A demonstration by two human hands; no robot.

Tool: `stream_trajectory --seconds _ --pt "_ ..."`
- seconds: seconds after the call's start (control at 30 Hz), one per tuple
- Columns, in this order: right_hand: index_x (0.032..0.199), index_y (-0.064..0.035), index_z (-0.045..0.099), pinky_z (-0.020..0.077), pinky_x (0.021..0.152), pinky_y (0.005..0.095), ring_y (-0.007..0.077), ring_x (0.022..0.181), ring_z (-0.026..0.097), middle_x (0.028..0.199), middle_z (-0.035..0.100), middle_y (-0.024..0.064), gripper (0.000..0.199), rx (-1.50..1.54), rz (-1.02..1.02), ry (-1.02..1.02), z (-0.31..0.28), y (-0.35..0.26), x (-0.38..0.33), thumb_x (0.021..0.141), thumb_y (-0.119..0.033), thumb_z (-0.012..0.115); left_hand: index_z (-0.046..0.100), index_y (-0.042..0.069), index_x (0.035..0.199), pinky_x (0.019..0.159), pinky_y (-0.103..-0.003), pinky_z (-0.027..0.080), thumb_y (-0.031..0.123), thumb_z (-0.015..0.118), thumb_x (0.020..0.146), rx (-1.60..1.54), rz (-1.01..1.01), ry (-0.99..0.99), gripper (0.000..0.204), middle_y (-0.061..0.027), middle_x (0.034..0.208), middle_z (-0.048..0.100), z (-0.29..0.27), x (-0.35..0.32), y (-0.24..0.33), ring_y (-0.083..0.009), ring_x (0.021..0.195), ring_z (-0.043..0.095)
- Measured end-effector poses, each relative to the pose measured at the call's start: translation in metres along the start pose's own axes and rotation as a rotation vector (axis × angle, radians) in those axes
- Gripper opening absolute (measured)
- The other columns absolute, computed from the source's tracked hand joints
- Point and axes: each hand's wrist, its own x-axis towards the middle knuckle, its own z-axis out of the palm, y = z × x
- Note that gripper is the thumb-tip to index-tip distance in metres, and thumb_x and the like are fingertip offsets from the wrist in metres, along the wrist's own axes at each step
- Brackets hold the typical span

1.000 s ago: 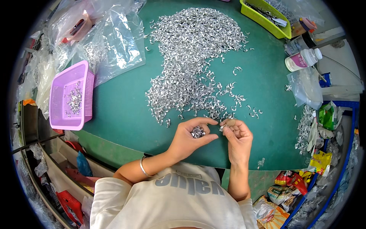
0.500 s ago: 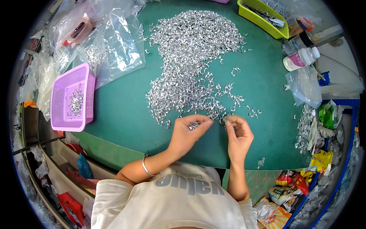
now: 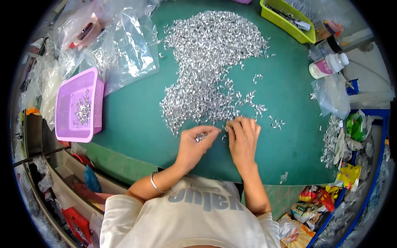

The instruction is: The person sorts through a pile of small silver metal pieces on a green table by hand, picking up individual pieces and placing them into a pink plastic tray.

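Observation:
A large heap of small curved silver metal pieces spreads over the green tabletop, its near edge just beyond my hands. Several of these pieces show in the curled palm of my left hand, whose thumb and forefinger meet at the tips. Close by on its right, my right hand reaches down to the heap's near edge with fingers bent and drawn together. Whatever lies under its fingertips is hidden. One loose piece rests between the two hands.
On the left stands a purple basket with some metal pieces inside, beside clear plastic bags. A yellow-green tray and a white bottle are at the far right. More metal pieces lie along the right edge.
Both hands have moved left. My right hand has turned over, its back now showing and its fingers lowered toward the pieces. My left hand still holds its pieces.

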Motion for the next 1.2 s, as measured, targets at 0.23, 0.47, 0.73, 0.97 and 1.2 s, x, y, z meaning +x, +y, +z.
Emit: stream_trajectory --seconds 0.23,0.47,0.73,0.97,1.2 --pt "0.087 -0.0025 0.057 0.0346 0.073 0.0361 0.0242 0.082 0.049 0.085 0.055 0.0072 0.013 0.044 0.034 0.11 -0.008 0.008 -0.006 0.074 -0.003 0.057 0.065 0.001 0.09 0.043 -0.016 0.031 0.012 0.059 0.082 0.026 -0.013 -0.039 0.015 0.0039 0.06 0.051 -0.001 0.0 -0.001 -0.0009 0.052 0.041" --pt "0.088 -0.004 0.058 0.0346 0.07 0.0345 0.024 0.08 0.05 0.082 0.056 0.0078 0.017 -0.042 -0.034 0.041 -0.016 0.003 -0.005 0.072 -0.004 0.062 0.064 0.0 0.089 0.041 -0.016 0.028 0.01 0.059 0.082 0.039 0.055 -0.075 0.013 0.0031 0.061 0.049 0.005 0.001 -0.001 -0.0019 0.05 0.041" --pt "0.087 -0.004 0.061 0.036 0.072 0.0333 0.0258 0.079 0.052 0.083 0.059 0.0073 0.014 0.111 0.086 0.177 -0.021 0.013 -0.013 0.074 -0.002 0.06 0.064 0.0 0.09 0.043 -0.017 0.029 0.01 0.059 0.082 0.076 0.079 -0.067 0.013 0.0037 0.062 0.049 -0.002 -0.004 -0.005 -0.0015 0.053 0.04" --pt "0.099 0.004 0.056 0.0418 0.068 0.0197 0.0078 0.076 0.051 0.089 0.06 0.0067 0.018 0.652 0.401 0.23 -0.015 0.025 -0.025 0.081 0.007 0.053 0.064 -0.001 0.09 0.055 -0.018 0.039 0.009 0.059 0.082 0.082 0.032 -0.12 0.014 0.0017 0.07 0.057 0.0 -0.007 -0.009 -0.0029 0.063 0.047" --pt "0.094 0.0053 0.056 0.0403 0.07 0.0209 0.0108 0.082 0.054 0.094 0.061 0.01 0.019 0.991 0.517 0.224 -0.019 0.013 -0.041 0.076 0.013 0.054 0.063 0.0 0.093 0.045 -0.016 0.032 0.008 0.06 0.081 0.138 0.176 -0.177 0.015 0.0032 0.067 0.051 0.012 -0.004 -0.016 -0.0014 0.054 0.042"
